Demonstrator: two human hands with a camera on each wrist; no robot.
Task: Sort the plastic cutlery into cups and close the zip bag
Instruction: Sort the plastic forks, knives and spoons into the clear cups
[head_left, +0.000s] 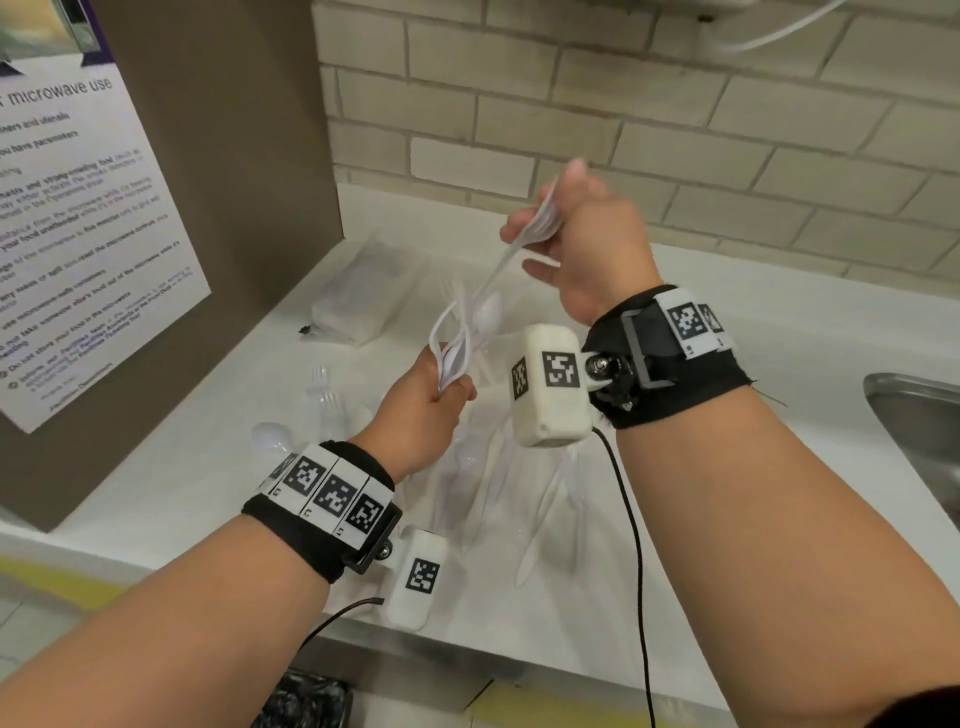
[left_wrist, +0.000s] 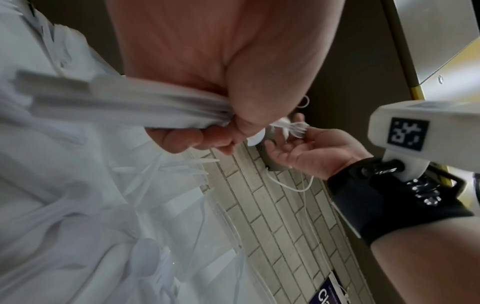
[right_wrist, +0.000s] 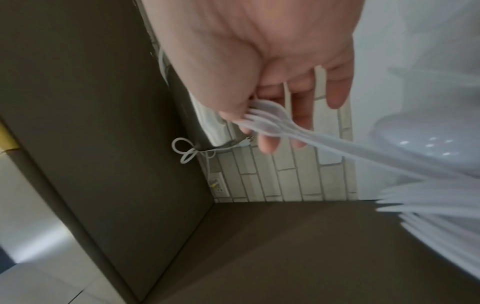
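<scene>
**Inspector:** Your left hand (head_left: 426, 410) is closed round a bundle of white plastic cutlery (head_left: 457, 332), gripped low on the handles, with spoon bowls and fork tines fanning upward. Your right hand (head_left: 587, 249) pinches a few translucent white plastic forks (head_left: 540, 223) at the head end between thumb and forefinger; the other fingers are loosely spread.

**Operator:** And the rest?

**Inspector:** More loose white plastic cutlery (head_left: 498, 483) lies scattered on the white countertop (head_left: 779, 364) beneath your hands. The clear plastic zip bag (head_left: 358, 296) lies flat near the brown side panel (head_left: 223, 156). I see no cups in any view.

**Operator:** How will these pieces handle?

**Inspector:** In my judgement: very light, thin, smooth, and springy. Stacked handles will likely slide against one another, so you should grip across the handles near their middle, not at the tines, which look liable to snap or snag. The bag is limp film; you should take it by its seal edge.
</scene>
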